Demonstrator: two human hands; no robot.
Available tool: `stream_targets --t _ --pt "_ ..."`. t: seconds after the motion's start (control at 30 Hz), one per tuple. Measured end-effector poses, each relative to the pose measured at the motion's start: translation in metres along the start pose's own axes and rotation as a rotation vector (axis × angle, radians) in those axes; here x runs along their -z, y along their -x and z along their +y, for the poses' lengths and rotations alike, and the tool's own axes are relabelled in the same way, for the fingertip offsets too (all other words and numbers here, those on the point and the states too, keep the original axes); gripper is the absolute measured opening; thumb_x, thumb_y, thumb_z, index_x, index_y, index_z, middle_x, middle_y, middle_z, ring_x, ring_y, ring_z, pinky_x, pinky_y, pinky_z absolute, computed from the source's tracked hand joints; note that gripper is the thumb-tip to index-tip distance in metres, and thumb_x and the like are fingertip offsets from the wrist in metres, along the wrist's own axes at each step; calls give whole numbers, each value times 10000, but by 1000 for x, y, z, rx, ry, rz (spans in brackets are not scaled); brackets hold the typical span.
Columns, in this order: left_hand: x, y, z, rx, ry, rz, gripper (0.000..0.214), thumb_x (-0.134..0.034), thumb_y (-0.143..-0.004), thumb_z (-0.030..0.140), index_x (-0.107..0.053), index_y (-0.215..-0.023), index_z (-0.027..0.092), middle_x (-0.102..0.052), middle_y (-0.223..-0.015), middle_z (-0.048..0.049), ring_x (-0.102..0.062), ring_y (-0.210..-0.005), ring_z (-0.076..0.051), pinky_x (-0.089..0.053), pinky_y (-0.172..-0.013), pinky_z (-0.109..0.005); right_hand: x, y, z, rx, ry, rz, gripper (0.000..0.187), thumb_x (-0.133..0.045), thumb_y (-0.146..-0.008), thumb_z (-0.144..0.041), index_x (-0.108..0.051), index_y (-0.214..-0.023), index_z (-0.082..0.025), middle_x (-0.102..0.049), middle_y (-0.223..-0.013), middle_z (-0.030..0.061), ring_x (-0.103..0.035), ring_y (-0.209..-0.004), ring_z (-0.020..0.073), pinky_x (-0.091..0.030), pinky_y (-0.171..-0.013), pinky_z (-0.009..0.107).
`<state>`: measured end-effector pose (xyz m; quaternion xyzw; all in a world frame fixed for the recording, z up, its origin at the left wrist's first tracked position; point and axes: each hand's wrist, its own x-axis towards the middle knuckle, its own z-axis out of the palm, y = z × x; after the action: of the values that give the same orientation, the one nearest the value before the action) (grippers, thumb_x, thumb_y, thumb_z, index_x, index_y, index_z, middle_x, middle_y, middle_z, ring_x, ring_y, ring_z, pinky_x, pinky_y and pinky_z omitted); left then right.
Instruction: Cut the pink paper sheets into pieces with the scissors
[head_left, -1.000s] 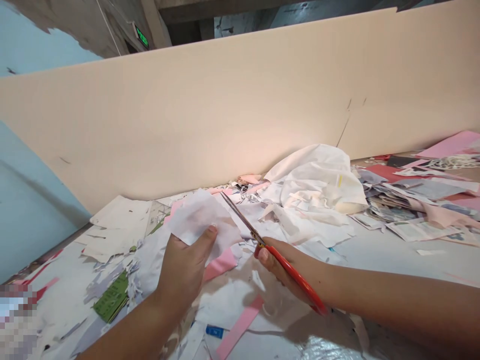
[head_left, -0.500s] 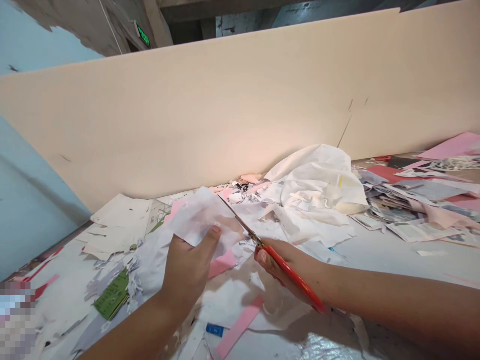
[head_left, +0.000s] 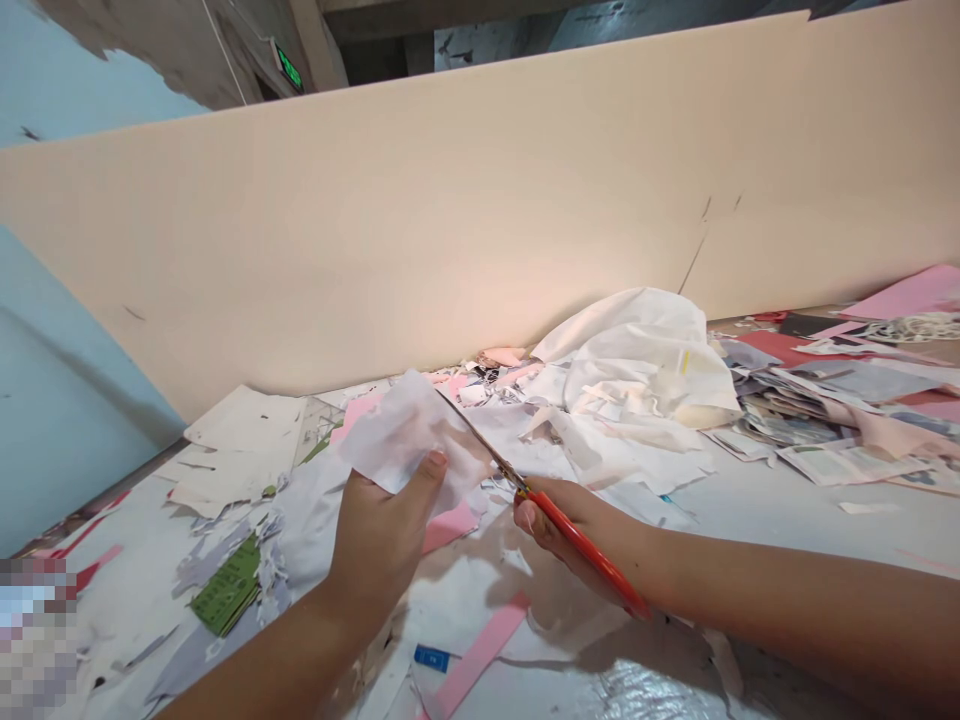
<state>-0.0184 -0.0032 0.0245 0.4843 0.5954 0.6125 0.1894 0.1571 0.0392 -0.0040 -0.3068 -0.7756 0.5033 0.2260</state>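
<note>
My left hand (head_left: 386, 525) pinches a thin white sheet of paper (head_left: 401, 425) between thumb and fingers, and the sheet stands up above the scraps. In my right hand (head_left: 562, 520) is a pair of scissors with red handles (head_left: 589, 555). Its dark blades point up and to the left, lying along the right edge of the sheet. Whether the blades are parted I cannot make out. Beneath the hands lie white paper pieces and a pink paper strip (head_left: 480, 660). A small blue tag (head_left: 432, 657) rests left of that strip.
A cream panel (head_left: 375, 240) rises behind the work surface. Crumpled white paper (head_left: 645, 360) leans against it. Piled scraps (head_left: 810, 400) spread to the right, with a pink sheet (head_left: 911, 292) beyond. At left lie a green bundle of papers (head_left: 229, 585) and white sheets (head_left: 244, 435).
Hardly anything differs. The view has shifted slightly, and both hands keep their hold on the paper and the scissors.
</note>
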Motion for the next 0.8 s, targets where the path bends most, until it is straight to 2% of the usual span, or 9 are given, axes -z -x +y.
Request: stream_targets --t 0.27,0.4,0.53,0.67,0.8 --pt "-1 -2 3 24 57 13 434 -638 -663 225 -554 -1086 184 -672 -909 -31 -607 -860 -182 -482 -692 -232 0 -2 3 -12 4 7 360 -387 -816 -480 -365 -634 -170 -332 -558 -50 -281 -500 65 -245 -438 190" --pt "-1 -2 3 19 43 34 440 -647 -660 253 -555 -1086 199 -670 -923 -27 -606 -861 -171 -483 -685 -216 -1 -2 5 -70 -56 4 293 -425 -815 -407 -376 -646 -173 -338 -538 -56 -295 -483 60 -254 -433 183" --pt "0 -3 3 22 35 34 434 -650 -659 265 -563 -1079 198 -671 -918 -26 -607 -858 -156 -482 -679 -193 -2 -3 7 -113 -80 12 301 -454 -793 -420 -380 -636 -174 -346 -514 -60 -309 -445 50 -256 -404 171" --pt "2 -4 -1 45 79 10 448 -642 -667 287 -548 -1099 213 -668 -930 -22 -605 -859 -162 -489 -677 -207 -2 -3 6 -207 -199 -24 253 -457 -782 -397 -404 -667 -178 -350 -490 -67 -320 -390 42 -268 -366 163" --pt "2 -5 -3 68 152 -15 478 -645 -660 296 -535 -1117 213 -670 -926 -29 -613 -826 -176 -497 -649 -228 -1 -4 6 -236 -236 -42 269 -464 -764 -427 -409 -671 -180 -358 -453 -69 -329 -351 48 -265 -333 165"
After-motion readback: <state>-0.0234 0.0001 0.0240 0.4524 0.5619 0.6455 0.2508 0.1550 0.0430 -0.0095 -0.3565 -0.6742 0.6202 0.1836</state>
